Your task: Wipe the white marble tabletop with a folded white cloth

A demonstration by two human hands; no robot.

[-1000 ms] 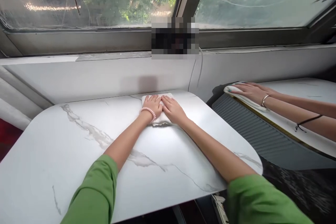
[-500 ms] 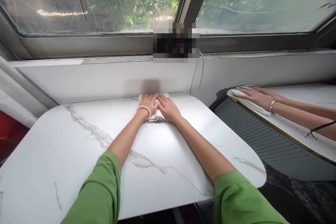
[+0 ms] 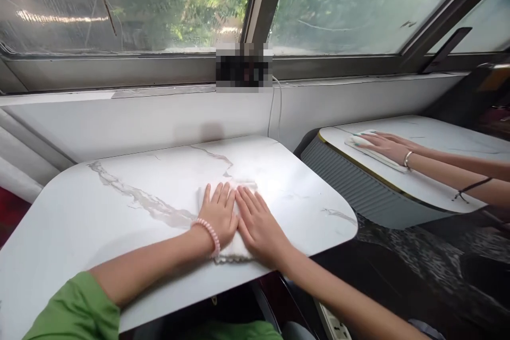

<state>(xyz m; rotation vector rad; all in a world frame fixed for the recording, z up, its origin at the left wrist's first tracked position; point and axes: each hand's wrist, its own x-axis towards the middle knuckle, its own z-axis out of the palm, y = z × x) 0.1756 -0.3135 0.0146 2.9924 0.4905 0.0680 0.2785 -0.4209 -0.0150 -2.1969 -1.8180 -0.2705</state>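
Observation:
A folded white cloth (image 3: 235, 251) lies flat on the white marbled table (image 3: 131, 255), near its front edge. My left hand (image 3: 218, 212), with a pink beaded band at the wrist, rests flat on the cloth's left part. Beside it, my right hand (image 3: 258, 220) presses flat on the right part, the two hands touching or nearly so. Fingers on both hands are stretched out and point toward the window. Most of the cloth is hidden beneath the palms.
At the right, another person's hands (image 3: 384, 146) lie on a white cloth (image 3: 372, 155) on a second marbled table (image 3: 430, 130). A white cable (image 3: 280, 106) hangs down the wall behind. A power strip (image 3: 334, 324) is below the table's front edge. A blurred-out object (image 3: 243, 68) stands on the sill.
Both my hands have drawn the cloth from the table's far edge toward me. My view has turned right. The other person's hands and cloth have also shifted back from their table's near corner.

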